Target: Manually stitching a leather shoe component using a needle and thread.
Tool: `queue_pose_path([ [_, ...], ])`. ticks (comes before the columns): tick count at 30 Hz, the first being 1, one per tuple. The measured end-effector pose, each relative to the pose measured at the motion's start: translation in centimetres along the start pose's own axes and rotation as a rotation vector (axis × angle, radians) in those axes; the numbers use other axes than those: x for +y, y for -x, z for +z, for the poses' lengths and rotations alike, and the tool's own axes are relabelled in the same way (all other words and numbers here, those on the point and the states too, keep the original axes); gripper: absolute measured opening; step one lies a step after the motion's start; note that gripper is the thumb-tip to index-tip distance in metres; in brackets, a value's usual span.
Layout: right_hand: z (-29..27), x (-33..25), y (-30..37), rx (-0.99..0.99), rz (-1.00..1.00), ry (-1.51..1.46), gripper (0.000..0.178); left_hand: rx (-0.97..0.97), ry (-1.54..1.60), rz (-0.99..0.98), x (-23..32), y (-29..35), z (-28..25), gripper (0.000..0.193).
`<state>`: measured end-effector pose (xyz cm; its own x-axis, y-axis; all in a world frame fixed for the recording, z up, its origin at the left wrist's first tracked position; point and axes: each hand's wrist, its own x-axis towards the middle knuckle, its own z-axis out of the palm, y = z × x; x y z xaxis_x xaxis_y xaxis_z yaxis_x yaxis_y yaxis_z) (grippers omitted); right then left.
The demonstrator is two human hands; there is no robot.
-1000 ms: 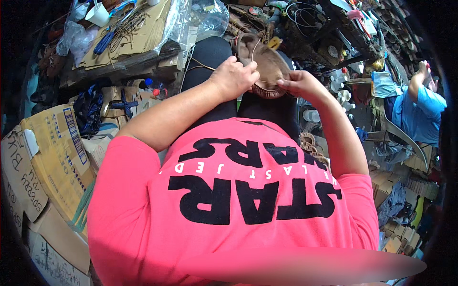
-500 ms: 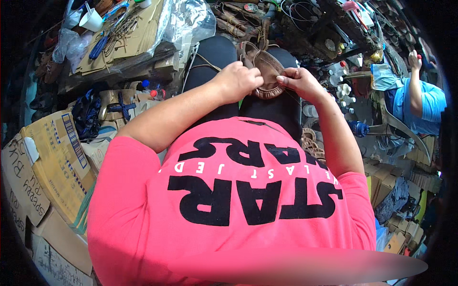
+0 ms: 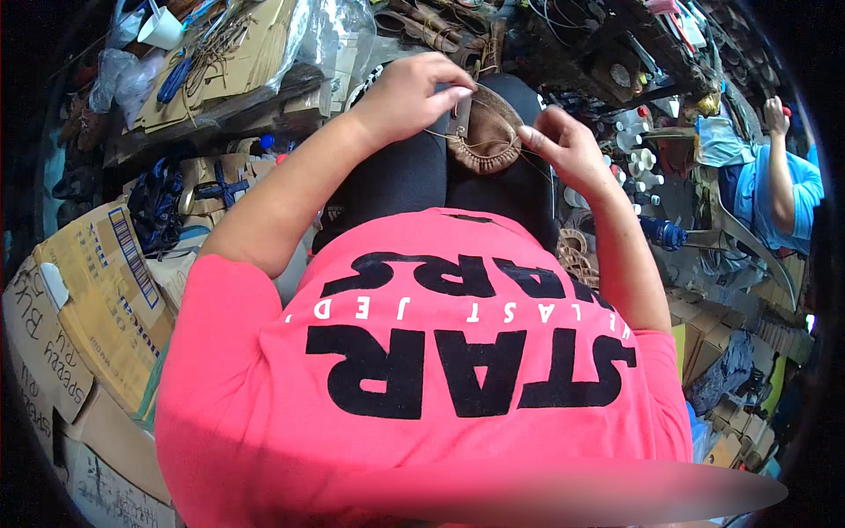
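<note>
A brown leather moccasin (image 3: 486,132) rests between my thighs, its puckered, stitched toe towards me. Pale thread (image 3: 480,143) crosses its opening in loose loops. My left hand (image 3: 422,95) is raised at the shoe's upper left, thumb and fingers pinched on the thread. On the opposite side, my right hand (image 3: 563,145) has its fingers curled and its thumb at the shoe's edge, closed on thread too; any needle is too small to make out. Both hands hold the thread apart on either side of the shoe.
Flat cardboard (image 3: 233,79) with cords and a white cup (image 3: 161,28) lies at the far left. Boxes (image 3: 101,299) stand at my left. Several white bottles (image 3: 638,163) and a blue bottle (image 3: 662,232) are at right, near another person in blue (image 3: 779,189).
My left hand has moved up and left, away from the shoe's toe. My right hand has shifted slightly right and turned. More thread shows across the shoe.
</note>
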<state>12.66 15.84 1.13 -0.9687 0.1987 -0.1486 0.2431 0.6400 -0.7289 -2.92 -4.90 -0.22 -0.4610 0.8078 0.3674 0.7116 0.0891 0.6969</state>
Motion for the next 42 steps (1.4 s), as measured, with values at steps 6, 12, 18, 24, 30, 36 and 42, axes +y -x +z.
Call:
queue_pose_path([
  [6,-0.6,-0.4,0.5,-0.284,0.046,-0.045,0.025,-0.4,0.071,0.013,-0.1,-3.7,5.2,0.017],
  [12,-1.1,-0.8,2.8,-0.23,0.098,-0.148,0.028,-0.552,0.138,-0.053,-0.8,-5.3,5.5,0.018],
  [18,-3.8,-0.5,4.9,-0.096,0.092,-0.396,0.028,-0.679,0.385,-0.191,-1.8,-5.4,5.2,0.018],
  [24,-2.5,-0.5,3.9,-0.025,-0.03,-0.071,0.022,-0.809,0.653,-0.297,-2.6,-6.1,5.4,0.022],
  [30,-1.3,-0.2,2.7,-0.03,-0.018,0.0,0.02,-0.818,0.662,-0.305,-2.9,-6.0,5.4,0.024],
  [36,-0.9,-0.6,2.5,-0.019,-0.027,0.111,0.02,-0.816,0.641,-0.311,-2.9,-5.9,5.5,0.024],
  [42,0.4,-0.5,2.8,0.071,-0.059,0.154,0.018,-0.826,0.606,-0.302,-2.5,-6.3,5.5,0.023],
])
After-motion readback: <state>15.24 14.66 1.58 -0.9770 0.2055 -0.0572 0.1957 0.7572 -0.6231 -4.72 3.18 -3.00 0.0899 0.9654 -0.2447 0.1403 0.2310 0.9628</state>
